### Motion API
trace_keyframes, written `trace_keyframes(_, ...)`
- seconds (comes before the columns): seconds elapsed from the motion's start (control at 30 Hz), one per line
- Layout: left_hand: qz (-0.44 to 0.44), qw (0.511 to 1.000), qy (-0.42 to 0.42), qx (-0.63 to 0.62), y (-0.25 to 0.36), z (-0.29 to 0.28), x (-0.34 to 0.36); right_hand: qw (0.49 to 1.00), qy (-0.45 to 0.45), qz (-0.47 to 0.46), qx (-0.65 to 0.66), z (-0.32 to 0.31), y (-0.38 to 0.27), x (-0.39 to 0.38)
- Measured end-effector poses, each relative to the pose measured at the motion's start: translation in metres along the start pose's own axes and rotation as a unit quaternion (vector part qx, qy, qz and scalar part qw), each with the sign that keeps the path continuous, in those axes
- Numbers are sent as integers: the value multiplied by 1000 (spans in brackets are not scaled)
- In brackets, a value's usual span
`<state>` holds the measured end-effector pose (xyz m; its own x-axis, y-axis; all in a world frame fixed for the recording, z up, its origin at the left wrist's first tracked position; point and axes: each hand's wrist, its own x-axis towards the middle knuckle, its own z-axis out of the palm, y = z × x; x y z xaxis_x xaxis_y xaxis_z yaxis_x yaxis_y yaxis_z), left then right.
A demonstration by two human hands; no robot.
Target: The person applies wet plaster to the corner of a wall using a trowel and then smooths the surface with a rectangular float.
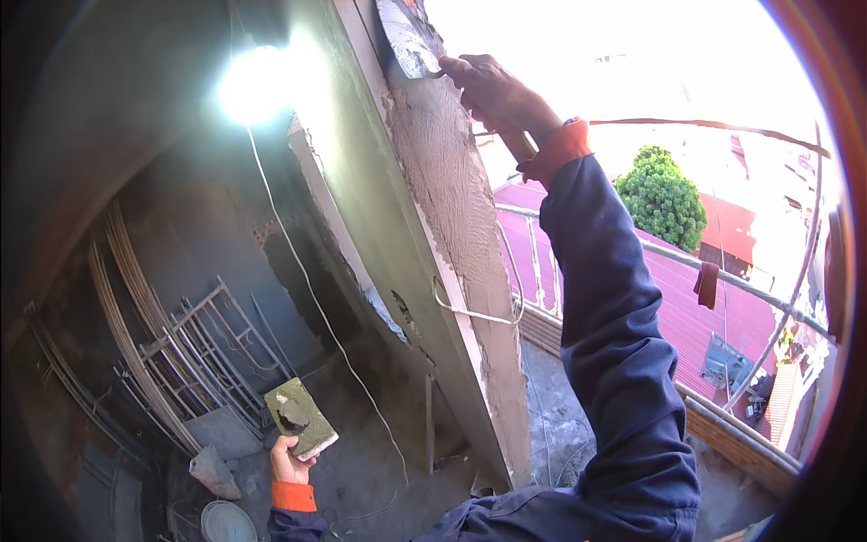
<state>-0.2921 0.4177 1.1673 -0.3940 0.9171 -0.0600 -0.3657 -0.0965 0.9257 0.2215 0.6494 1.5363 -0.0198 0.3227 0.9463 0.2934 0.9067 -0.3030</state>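
My right hand is raised high, gripping a metal trowel whose flat blade rests against the upper part of a plastered column edge. The column face shows rough wet-looking plaster with uneven edges. Low at the left, my left hand holds a small rectangular board with a dark lump of mortar on it. A white cord loops around the column below my raised arm.
A lit bulb hangs upper left. Metal frames and long rods lean on the left wall, near a sack and bucket. Railings border the outside drop at right, with red roofs and a tree.
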Motion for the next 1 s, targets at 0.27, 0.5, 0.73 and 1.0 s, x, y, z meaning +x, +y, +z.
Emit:
trace_keyframes(0.27, 1, 999, -34, 6, 20, 21, 32, 983, -36, 165, 65, -14, -13, -51)
trace_keyframes(0.5, 1, 1000, -11, 14, 10, 0, 13, 994, 73, -8, -86, 6, 43, 9)
trace_keyframes(0.73, 7, 999, 19, 43, 13, -7, 1, 991, -12, 71, -115, 21, 21, 18)
trace_keyframes(1.0, 31, 994, -102, 1, 23, 89, 32, 996, -30, 49, -67, 27, 15, -38)
